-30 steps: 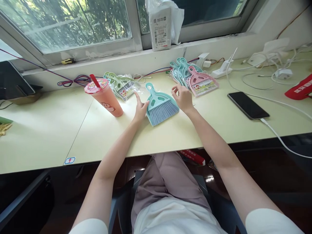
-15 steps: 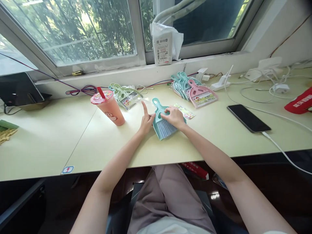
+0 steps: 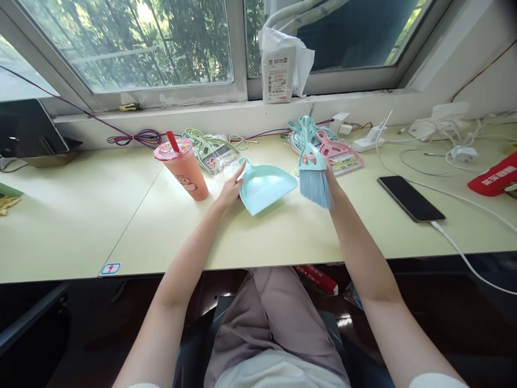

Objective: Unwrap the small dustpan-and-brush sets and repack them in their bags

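Observation:
A light blue dustpan is tilted just over the table, its open side toward the right and front. My left hand grips it at its left edge by the handle, thumb on top. To the right of it, my right hand is closed round a small hand brush with a mint-green handle and blue bristles pointing down. Most of the right fingers are hidden behind the brush. Brush and dustpan are apart, with a narrow gap between them.
An orange cup with a red straw stands left of the dustpan. Behind lie packaged green brush sets and a pink packaged set. A phone on a white cable lies at right, near a power strip.
The brush has come off the dustpan and moved up and right in my right hand. My left hand has taken the dustpan's handle side, and the pan's inside now shows.

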Motion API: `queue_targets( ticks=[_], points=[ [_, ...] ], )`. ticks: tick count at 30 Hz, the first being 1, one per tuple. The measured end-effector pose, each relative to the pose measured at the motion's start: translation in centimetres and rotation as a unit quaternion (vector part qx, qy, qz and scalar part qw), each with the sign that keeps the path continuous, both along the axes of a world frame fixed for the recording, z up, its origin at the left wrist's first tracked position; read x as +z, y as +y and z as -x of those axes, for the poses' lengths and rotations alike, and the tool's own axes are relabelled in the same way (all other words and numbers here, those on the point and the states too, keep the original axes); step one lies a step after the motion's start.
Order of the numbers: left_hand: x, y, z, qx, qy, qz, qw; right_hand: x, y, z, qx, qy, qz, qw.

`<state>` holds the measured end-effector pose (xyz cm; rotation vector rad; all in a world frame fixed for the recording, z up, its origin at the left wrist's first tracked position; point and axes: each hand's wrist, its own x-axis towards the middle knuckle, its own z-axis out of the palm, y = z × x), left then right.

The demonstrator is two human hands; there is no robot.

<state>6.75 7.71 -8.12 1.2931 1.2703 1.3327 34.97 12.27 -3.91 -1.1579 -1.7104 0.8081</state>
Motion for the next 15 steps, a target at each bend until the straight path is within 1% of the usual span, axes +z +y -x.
queue_targets(
  ticks=[2,3,5,6,8,9,11,13,15],
  points=[
    [0.2,0.3,1.3,-0.025,0.049,-0.026,0.998,0.4,0.6,-1.3,-0.058,-0.111,-0.042,0.991],
    [0.3,0.4,1.6,-0.036,0.074,-0.036,0.996,0.3,0.8,-1.6,-0.091,-0.183,-0.057,0.977],
    [0.5,0.4,2.0,-0.043,0.114,-0.035,0.992,-0.5,0.9,-1.6,-0.134,-0.333,-0.043,0.932],
    [0.6,0.3,2.1,-0.037,0.136,-0.028,0.990,-1.0,0.8,-1.4,-0.141,-0.396,-0.023,0.907],
    [0.9,0.0,2.0,-0.011,0.206,-0.022,0.978,-2.0,0.6,-0.7,-0.136,-0.488,0.019,0.862],
    [1.0,-0.1,2.0,0.000,0.257,-0.022,0.966,-2.3,0.5,-0.3,-0.132,-0.516,0.035,0.846],
    [1.2,-0.5,1.9,0.005,0.377,-0.026,0.926,-2.5,0.2,0.3,-0.131,-0.546,0.051,0.826],
    [1.4,-0.8,1.7,0.006,0.477,-0.029,0.879,-2.2,0.0,0.6,-0.137,-0.554,0.059,0.819],
    [1.5,-1.0,1.5,0.017,0.541,-0.027,0.841,-1.7,-0.3,0.6,-0.142,-0.551,0.058,0.820]
  ],
)
